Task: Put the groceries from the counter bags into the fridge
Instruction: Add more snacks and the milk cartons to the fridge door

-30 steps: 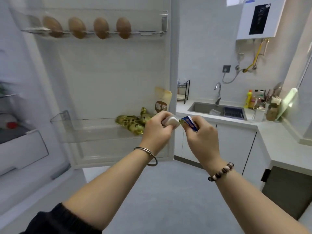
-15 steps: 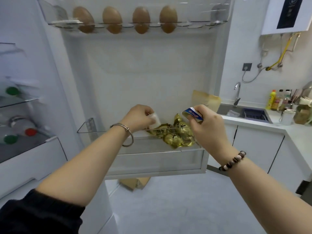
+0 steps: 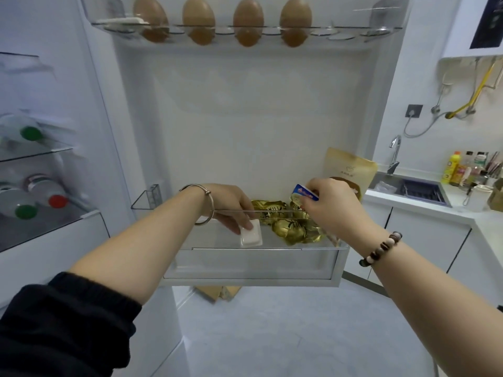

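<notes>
The fridge door stands open in front of me with a clear door bin [image 3: 253, 263] at hand height. My left hand [image 3: 228, 206] reaches down inside the bin and its fingertips hold a small white packet [image 3: 251, 236] against the bin floor. Above the bin's right end, my right hand [image 3: 330, 206] pinches a small blue and white packet [image 3: 303, 193]. Several gold foil-wrapped items [image 3: 288, 229] lie in the bin between my hands. A tan pouch [image 3: 349, 168] stands upright at the bin's right end, partly hidden by my right hand.
Several brown eggs [image 3: 223, 21] sit in the door's top rack. Bottles with green and red caps [image 3: 40, 197] lie on the fridge shelves at left. The sink [image 3: 411, 186] and counter with bottles [image 3: 460, 170] are at right. A cardboard box [image 3: 217, 292] is on the floor under the door.
I moved closer to the door. My left hand went down into the bin with the white packet. My right hand carried the blue packet over the bin's right end.
</notes>
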